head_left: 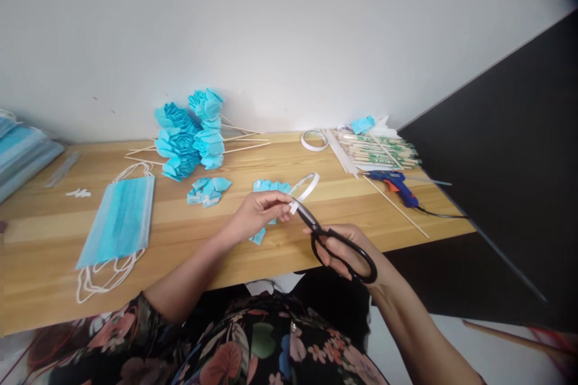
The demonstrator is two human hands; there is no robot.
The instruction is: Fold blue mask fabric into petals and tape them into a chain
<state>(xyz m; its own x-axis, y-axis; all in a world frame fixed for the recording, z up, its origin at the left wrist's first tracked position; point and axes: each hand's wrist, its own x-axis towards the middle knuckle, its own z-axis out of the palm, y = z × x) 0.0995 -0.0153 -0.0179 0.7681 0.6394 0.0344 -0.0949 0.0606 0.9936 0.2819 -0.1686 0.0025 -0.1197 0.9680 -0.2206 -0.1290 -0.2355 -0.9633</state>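
Note:
My left hand pinches the end of a strip from a roll of white tape. In my right hand is a pair of black-handled scissors, its blades meeting the tape by my left fingertips. Whether the strip is cut through is too small to tell. Light blue cut pieces lie on the table under and behind my left hand, partly hidden by it. To their left sits a small pile of folded blue pieces with white tabs.
Blue flowers on sticks lie against the wall. Blue face masks are at left, with a larger stack beyond. At right are a second tape roll, a bundle of wooden sticks and a corded blue glue gun.

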